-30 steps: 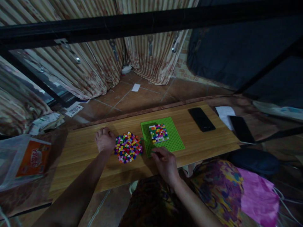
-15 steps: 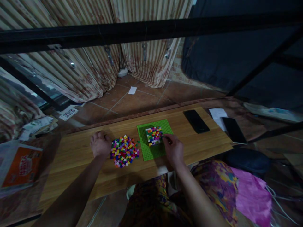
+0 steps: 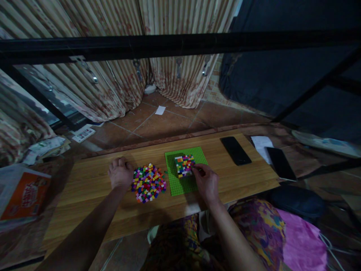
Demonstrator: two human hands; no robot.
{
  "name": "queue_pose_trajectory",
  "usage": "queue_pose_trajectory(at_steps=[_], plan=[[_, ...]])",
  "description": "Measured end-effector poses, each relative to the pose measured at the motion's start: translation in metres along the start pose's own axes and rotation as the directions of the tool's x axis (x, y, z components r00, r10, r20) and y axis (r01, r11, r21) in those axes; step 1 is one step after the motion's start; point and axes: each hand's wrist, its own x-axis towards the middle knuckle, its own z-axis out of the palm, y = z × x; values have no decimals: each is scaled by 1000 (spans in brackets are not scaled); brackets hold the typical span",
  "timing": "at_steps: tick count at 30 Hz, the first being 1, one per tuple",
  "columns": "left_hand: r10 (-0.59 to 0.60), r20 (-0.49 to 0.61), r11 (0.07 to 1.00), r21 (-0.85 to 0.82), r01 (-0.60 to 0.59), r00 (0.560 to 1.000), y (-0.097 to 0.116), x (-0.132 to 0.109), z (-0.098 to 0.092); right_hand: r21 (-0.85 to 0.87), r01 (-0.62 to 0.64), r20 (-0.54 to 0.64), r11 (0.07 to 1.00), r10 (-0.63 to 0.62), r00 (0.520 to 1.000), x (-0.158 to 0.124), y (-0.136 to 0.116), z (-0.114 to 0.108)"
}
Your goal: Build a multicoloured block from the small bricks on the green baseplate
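A square block of small multicoloured toy bricks (image 3: 184, 165) stands on a green studded baseplate (image 3: 177, 189). At the block's right edge is my right hand (image 3: 207, 181), thumb and forefinger pinched together against it. Whatever lies between those fingertips is too small and shaded to make out. My left hand (image 3: 120, 173) lies palm down on the wooden table, fingers apart and slightly bent, holding nothing visible. Just right of it spreads a loose pile of tiny coloured bricks (image 3: 149, 183), reaching close to the baseplate's left edge.
A black phone (image 3: 235, 150) lies on the wooden table (image 3: 93, 192), right of the baseplate. Beyond the table's right end are a second dark phone (image 3: 281, 163) and white paper (image 3: 261, 146). A dark metal bar (image 3: 180, 44) crosses ahead. An orange-and-white box (image 3: 26, 195) sits at left.
The camera view has shifted slightly, so the scene sits a little lower. My right fingertips remain at the block's right edge. My left hand stays on the table.
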Motion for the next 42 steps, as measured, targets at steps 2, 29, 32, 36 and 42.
queue_pose_trajectory(at_steps=[2, 29, 32, 36, 42], plan=[[-7, 6, 1000, -5, 7, 1000, 0, 0, -1, 2, -16, 6, 1000, 16, 1000, 0, 1, -1], [-12, 7, 1000, -25, 12, 1000, 0, -2, -1, 140, -166, 62, 976, 158, 985, 20, 8, 1], [-12, 7, 999, -31, 12, 1000, 1, -2, -1, 78, -153, 77, 985, 147, 986, 23, 8, -1], [-14, 1, 999, -43, 14, 1000, 0, -2, 1, -20, -120, 63, 993, 121, 991, 19, 0, -5], [-17, -10, 997, -72, 16, 1000, -1, -2, 3, -61, 32, 3, 998, -32, 999, -19, -19, 6]])
